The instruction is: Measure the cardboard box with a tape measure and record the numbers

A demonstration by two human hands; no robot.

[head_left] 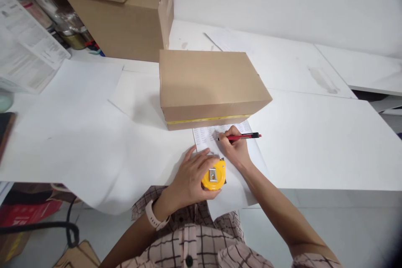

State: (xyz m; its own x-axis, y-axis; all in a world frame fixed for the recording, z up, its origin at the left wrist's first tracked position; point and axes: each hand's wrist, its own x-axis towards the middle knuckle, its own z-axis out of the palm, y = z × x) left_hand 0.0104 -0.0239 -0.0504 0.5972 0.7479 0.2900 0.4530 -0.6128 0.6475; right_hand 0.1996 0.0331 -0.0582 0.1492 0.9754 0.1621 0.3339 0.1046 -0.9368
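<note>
The left hand grips a yellow tape measure. The right hand's fingers pinch a red pen on a printed sheet beside a cardboard box.

Box behind sheet; tape measure on sheet, left of pen.

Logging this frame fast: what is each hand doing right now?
Left hand: closed around the tape measure.
Right hand: closed on the pen, tip on the sheet.
</note>
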